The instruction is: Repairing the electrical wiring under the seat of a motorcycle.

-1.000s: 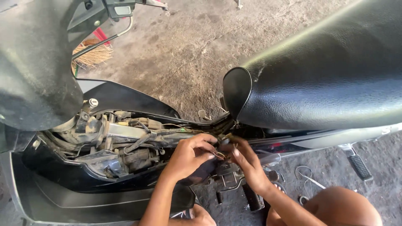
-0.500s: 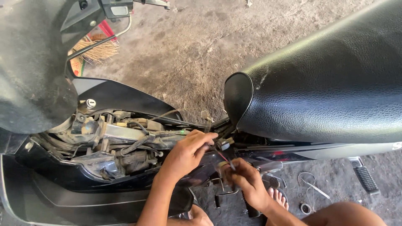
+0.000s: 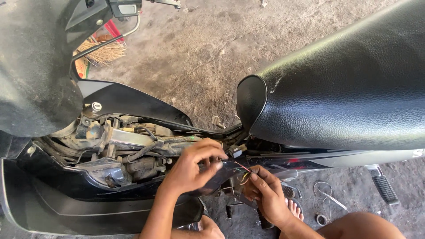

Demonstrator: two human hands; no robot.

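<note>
While both hands pinch thin coloured wires (image 3: 242,170), grained black seat (image 3: 345,88) curves above.
Left hand (image 3: 192,166) and right hand (image 3: 265,194) each nip the strands beside greasy metal engine parts (image 3: 128,146).

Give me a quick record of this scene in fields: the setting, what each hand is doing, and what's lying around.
setting: motorbike with side panel off, on a dirt floor
seat: black seat, above the hands
left hand: left hand pinching thin wires under the seat's front
right hand: right hand gripping the same wires lower down
nearby: straw broom, wire loop, footpeg
</note>
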